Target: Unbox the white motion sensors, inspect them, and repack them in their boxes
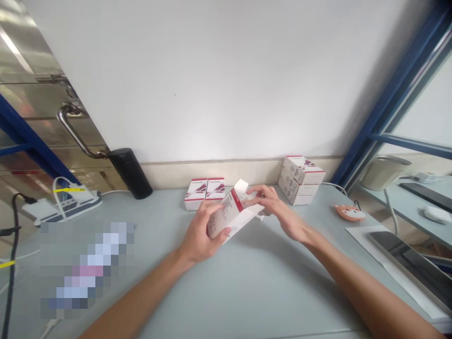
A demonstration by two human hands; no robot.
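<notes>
My left hand (203, 233) is wrapped round a white and red cardboard box (226, 216), which it holds tilted above the table. The box's upper right end is open, with a white flap (241, 186) standing out. At that open end my right hand (270, 205) has its fingers bent at the mouth of the box. Something white shows under these fingers, but most of it is hidden. Just behind the left hand, two similar boxes (197, 190) lie side by side. A stack of the same boxes (300, 181) stands beyond the right hand.
A black cylindrical bottle (130, 174) stands at the back left, near a power strip (70, 207) with cables. A pixelated patch covers something at left. On the right are an orange and white object (349, 213) and a dark tablet-like device (409, 263) on white paper.
</notes>
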